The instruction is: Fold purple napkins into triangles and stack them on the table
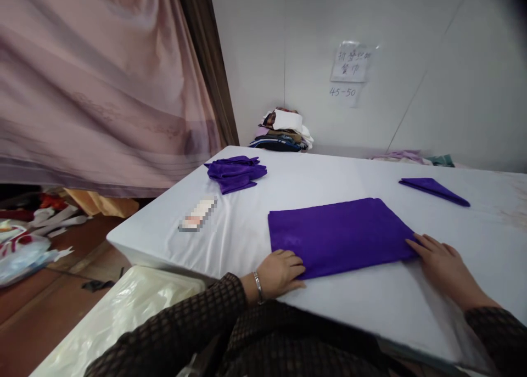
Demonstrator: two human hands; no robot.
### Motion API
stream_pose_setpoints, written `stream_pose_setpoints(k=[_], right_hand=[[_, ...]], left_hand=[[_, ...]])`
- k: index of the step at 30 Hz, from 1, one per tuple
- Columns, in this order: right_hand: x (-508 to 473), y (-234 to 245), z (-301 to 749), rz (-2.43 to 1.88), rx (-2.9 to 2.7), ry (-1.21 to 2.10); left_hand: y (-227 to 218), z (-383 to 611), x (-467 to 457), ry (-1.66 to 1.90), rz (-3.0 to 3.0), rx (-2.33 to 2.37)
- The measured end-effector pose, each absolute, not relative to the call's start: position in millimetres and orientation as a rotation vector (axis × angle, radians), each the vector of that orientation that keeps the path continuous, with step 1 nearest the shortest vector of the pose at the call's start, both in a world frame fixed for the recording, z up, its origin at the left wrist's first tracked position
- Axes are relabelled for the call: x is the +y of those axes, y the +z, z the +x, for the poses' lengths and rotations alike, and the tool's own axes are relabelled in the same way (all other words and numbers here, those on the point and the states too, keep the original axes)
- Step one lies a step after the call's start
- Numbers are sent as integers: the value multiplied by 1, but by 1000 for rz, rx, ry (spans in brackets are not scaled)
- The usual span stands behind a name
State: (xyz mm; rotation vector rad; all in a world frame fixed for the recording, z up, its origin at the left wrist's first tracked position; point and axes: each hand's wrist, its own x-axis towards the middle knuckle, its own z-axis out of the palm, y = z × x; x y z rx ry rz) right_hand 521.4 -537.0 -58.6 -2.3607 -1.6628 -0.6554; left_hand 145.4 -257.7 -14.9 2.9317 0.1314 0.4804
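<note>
A purple cloth (337, 234), folded into a flat rectangle, lies on the white-covered table (370, 300) in front of me. My left hand (282, 271) rests at its near left corner, fingers curled and pinching the cloth's edge. My right hand (438, 262) lies at the near right corner with fingers stretched flat, touching the cloth's edge. A silver bracelet (258, 287) is on my left wrist.
A heap of purple cloths (235, 173) sits at the table's far left. One purple cloth folded into a triangle (434, 190) lies at the far right. A blurred small object (198, 214) lies left of the cloth. Stacked fabrics (284, 131) stand against the wall; a curtain (102, 80) hangs left.
</note>
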Motion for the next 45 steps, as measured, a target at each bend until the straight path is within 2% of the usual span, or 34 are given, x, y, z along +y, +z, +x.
stream_pose_setpoints(k=[3, 6, 8, 14, 25, 31, 38, 45], right_hand=[[-534, -57, 492, -2361, -1662, -571], [-508, -50, 441, -2228, -1769, -422], [-485, -44, 408, -2112, -1894, -290], [-437, -34, 350, -1944, -2111, 17], [-434, -45, 340, -2016, -2081, 280], [-433, -46, 339, -1997, -2064, 294], [-433, -51, 339, -1989, -2049, 299], [-429, -29, 332, -1979, -2006, 350]], left_hand=[[-15, 140, -252, 498, 2758, 84], [-18, 143, -207, 674, 2628, 630], [-20, 150, -177, 639, 2583, 968], [-24, 174, -154, 457, 2577, 1277], [-18, 186, -147, 687, 2587, 1185], [-23, 199, -136, 474, 2621, 1269], [-31, 193, -135, 481, 2621, 1284], [-32, 195, -126, 417, 2742, 1185]])
